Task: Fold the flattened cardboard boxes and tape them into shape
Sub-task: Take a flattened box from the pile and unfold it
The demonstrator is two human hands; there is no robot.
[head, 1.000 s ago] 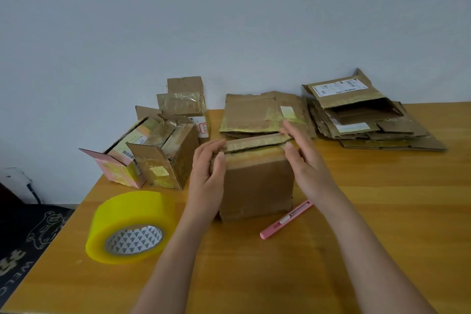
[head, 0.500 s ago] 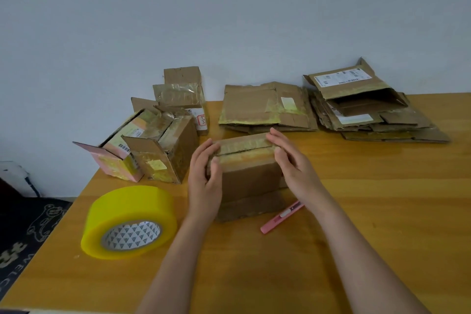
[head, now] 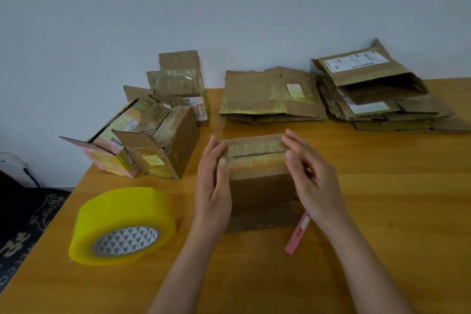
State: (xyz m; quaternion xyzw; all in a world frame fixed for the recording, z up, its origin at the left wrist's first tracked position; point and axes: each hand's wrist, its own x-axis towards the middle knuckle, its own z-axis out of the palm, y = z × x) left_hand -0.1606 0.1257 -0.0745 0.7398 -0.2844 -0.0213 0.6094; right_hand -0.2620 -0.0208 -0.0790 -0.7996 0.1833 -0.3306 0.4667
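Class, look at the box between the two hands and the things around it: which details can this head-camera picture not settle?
- Box: its side walls are hidden by the left hand and right hand.
- Pink cutter: its top end is hidden by the right wrist.
- Label text on the flattened stack: too small to read.
- Tape roll: loose end not visible.

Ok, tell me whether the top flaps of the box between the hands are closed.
Closed but untaped: the box has both top flaps folded flat, a dark seam showing between them, left hand and right hand pressing its sides.
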